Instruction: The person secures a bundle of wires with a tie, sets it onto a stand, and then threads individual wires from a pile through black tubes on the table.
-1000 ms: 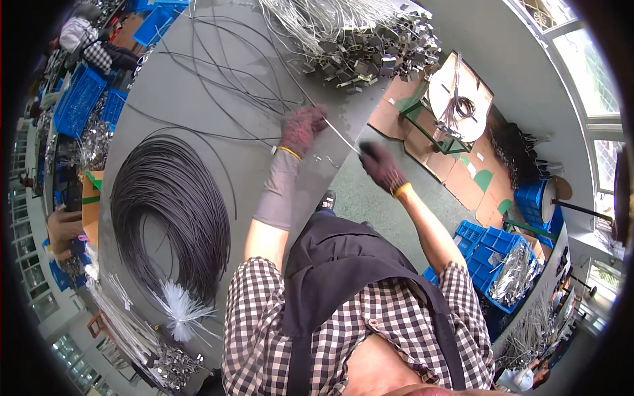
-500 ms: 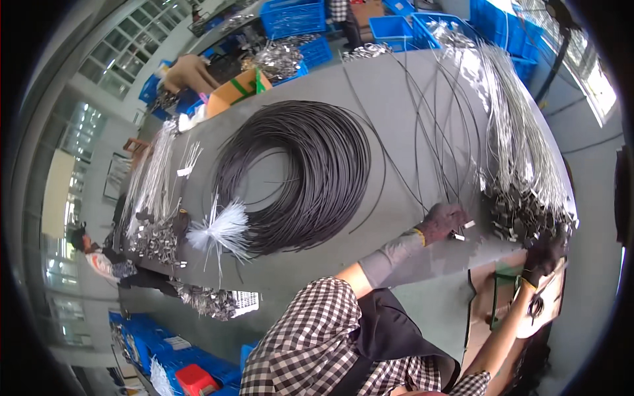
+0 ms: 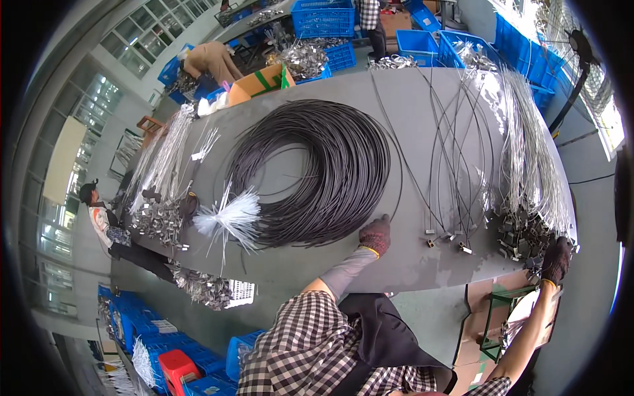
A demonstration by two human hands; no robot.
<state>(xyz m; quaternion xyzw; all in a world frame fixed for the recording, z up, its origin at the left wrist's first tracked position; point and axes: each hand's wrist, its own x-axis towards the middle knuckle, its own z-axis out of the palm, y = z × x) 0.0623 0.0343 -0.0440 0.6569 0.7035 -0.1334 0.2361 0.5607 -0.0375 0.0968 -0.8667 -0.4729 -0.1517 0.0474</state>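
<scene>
In the head view, my left hand (image 3: 374, 235) rests half closed on the near rim of the black cable coil (image 3: 317, 171), which lies at the middle of the desk (image 3: 396, 264). My right hand (image 3: 556, 259), at the desk's right near corner, is curled on the metal clips (image 3: 518, 234); its grip I cannot tell.

Place: I see a factory assembly workshop.
Bench: long grey worktable (image 3: 317, 264) carrying a big black cable coil (image 3: 330, 171).
Stock: blue plastic crates (image 3: 323, 16), heaps of metal fittings (image 3: 528, 231).
</scene>
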